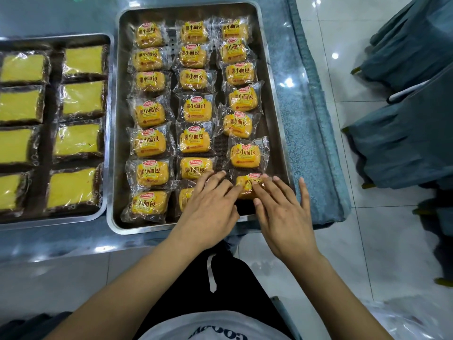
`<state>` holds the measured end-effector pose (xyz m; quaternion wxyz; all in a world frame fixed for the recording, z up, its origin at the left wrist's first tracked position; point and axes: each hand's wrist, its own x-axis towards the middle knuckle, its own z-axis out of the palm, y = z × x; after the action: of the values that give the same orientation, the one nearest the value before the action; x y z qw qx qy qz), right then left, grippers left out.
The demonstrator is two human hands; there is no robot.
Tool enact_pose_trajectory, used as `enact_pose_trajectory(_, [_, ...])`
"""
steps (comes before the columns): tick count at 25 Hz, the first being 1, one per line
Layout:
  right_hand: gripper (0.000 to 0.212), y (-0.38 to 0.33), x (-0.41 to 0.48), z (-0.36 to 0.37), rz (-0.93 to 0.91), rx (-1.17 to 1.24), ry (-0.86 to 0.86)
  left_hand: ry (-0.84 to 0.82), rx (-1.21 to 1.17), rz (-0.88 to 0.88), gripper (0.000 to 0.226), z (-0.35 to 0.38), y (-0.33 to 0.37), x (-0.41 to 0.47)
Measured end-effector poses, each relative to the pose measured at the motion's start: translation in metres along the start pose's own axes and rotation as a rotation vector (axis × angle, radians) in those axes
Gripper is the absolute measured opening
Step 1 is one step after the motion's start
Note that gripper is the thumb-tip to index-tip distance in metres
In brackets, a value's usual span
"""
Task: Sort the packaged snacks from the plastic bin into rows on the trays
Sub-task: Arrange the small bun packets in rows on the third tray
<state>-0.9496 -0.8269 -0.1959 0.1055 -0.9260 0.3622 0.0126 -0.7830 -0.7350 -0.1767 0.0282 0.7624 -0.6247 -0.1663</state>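
Note:
A steel tray (274, 99) holds three rows of small orange bread packets in clear wrappers. The nearest packet of the right row (246, 186) lies at the tray's front right corner. My left hand (210, 209) lies flat with its fingertips on that packet's left edge and covers part of the middle row's nearest packet (185, 197). My right hand (282, 212) rests with its fingers spread on the packet's right side and on the tray's rim. Neither hand is closed around the packet. No plastic bin is in view.
A second steel tray (107, 123) on the left holds two rows of yellow cake slices in clear wrappers. Both trays sit on a glass-topped table with a blue cloth (308, 123). Chairs in blue covers (404, 133) stand at the right on a white tiled floor.

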Motion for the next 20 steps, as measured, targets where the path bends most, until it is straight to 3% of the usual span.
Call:
enact_pose_trajectory(6, [0.046,0.023,-0.023,0.001,-0.078,-0.041,0.040,-0.031,0.109,0.007,0.052,0.006,0.017,-0.019])
enact_pose_trajectory(12, [0.047,0.032,-0.021,-0.001,-0.125,-0.058,0.030,-0.062,-0.044,-0.012,0.057,0.015,0.004,-0.021])
enact_pose_trajectory(15, [0.043,0.022,-0.012,-0.004,-0.132,0.062,0.106,0.011,-0.089,-0.001,0.052,0.011,0.001,-0.029])
enact_pose_trajectory(18, [0.044,-0.001,0.005,0.000,-0.156,0.138,0.097,0.122,-0.084,-0.175,0.051,0.007,-0.005,-0.045])
enact_pose_trajectory(20, [0.050,-0.012,0.012,0.009,-0.138,0.089,0.014,0.098,-0.086,-0.276,0.051,0.008,-0.015,-0.057])
